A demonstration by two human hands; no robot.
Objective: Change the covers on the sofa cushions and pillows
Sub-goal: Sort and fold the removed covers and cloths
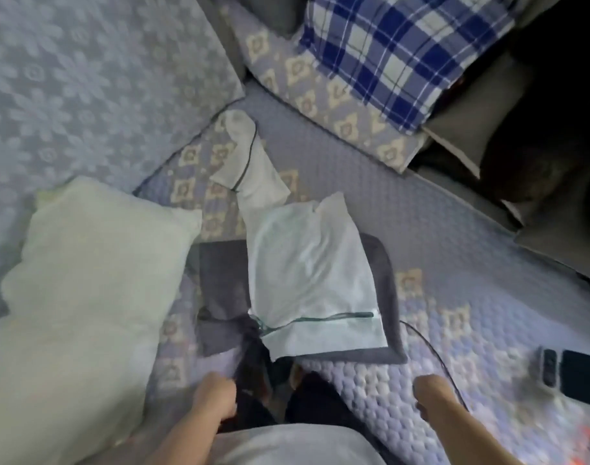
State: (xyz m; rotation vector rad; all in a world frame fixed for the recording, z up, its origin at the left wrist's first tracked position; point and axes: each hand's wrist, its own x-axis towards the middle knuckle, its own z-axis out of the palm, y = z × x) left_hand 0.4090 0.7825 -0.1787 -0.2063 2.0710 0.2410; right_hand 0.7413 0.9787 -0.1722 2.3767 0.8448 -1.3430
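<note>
Two hands show at the bottom of the view, both blurred. The left hand (pixel 216 396) has its fingers curled at the edge of the dark grey fabric (pixel 220 286) near the person's knees; whether it actually grips the cloth I cannot tell. The right hand (pixel 427 394) hangs over the quilted seat cover (pixel 454 263) with fingers loosely bent, holding nothing visible; a thin dark cord (pixel 434 354) runs just beside it.

Directly ahead of the hands lies a pale mint pillow cover (pixel 307 273), flat and empty, with a dark zipper line along its near edge. It rests on top of the dark grey fabric, which spreads out beneath it on both sides. Beyond it a second pale cover (pixel 250 162), twisted and trimmed with dark piping, trails away toward the sofa back.

To the left, a bare cream pillow insert (pixel 85 280) lies on the seat, touching the floral blue cushion (pixel 95 78) behind it. At the top, a blue-and-white plaid pillow (pixel 397 52) sits on a lavender patterned cushion (pixel 320 95). Far right, a dark phone (pixel 583 377) and a small remote (pixel 549 367) lie side by side on the seat cover.
</note>
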